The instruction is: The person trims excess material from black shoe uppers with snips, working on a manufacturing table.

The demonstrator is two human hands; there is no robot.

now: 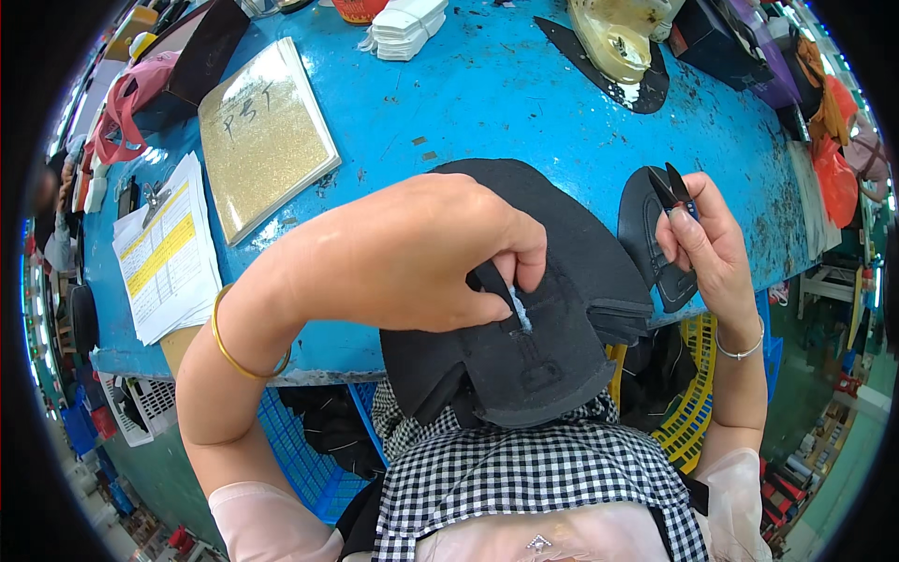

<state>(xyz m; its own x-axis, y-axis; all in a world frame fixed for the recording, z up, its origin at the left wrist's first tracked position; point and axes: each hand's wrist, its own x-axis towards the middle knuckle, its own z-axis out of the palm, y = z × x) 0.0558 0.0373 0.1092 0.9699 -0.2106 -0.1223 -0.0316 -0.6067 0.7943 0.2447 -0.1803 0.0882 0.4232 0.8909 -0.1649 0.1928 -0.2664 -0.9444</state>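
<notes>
My left hand (426,258), wearing a gold bangle, pinches a raised strip at a slit in a black padded fabric piece (552,361). Pale bluish fibre shows in the slit, under my fingertips. The piece has notched edges and seems to lie in several layers, partly on the table edge and partly over my lap. In my right hand (707,239) is a pair of thread snips (668,187), blades pointing up and apart. Behind that hand a black sole-shaped piece (640,225) with a pattern lies on the table.
The blue table (487,103) holds a gold glittery book (267,131), clipped papers (164,253), a white stack (405,28) and a glue-stained yellowish container (613,47) on a black piece. Below the edge stand a blue basket (300,450) and a yellow basket (688,393), with dark material inside.
</notes>
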